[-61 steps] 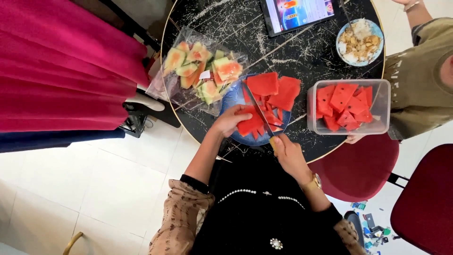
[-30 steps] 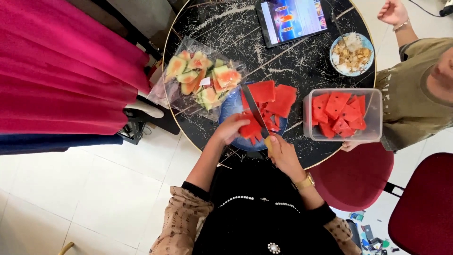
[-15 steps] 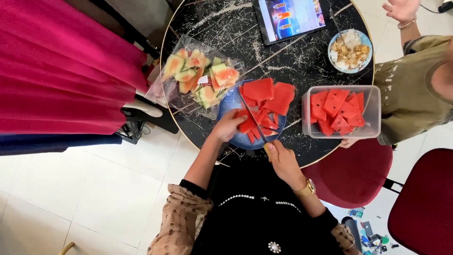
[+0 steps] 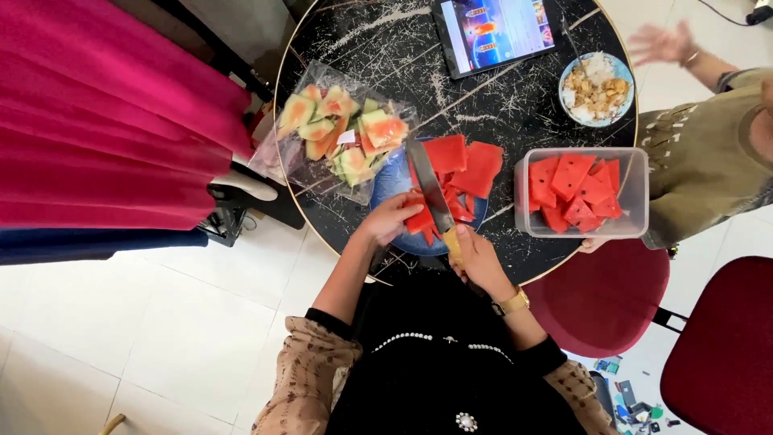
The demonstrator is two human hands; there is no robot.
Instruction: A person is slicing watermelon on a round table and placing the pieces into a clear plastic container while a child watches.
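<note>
My right hand [image 4: 477,258] grips the yellow handle of a large knife [image 4: 429,187], its blade lying across red watermelon pieces [image 4: 460,165] on a blue plate [image 4: 392,181]. My left hand [image 4: 389,219] rests on the watermelon pieces at the plate's near edge, beside the blade. All of this sits on a round black marbled table [image 4: 419,64].
A clear bag of watermelon rinds [image 4: 338,137] lies left of the plate. A clear plastic box of cut watermelon [image 4: 581,193] stands to the right. Farther back are a tablet [image 4: 495,32] and a bowl of snacks [image 4: 596,87]. Another person [image 4: 708,153] sits at right, hand raised. Red chairs [image 4: 612,294] stand nearby.
The knife blade has shifted slightly left over the watermelon, and my left hand has moved with the pieces. The other person's hand stays raised near the bowl.
</note>
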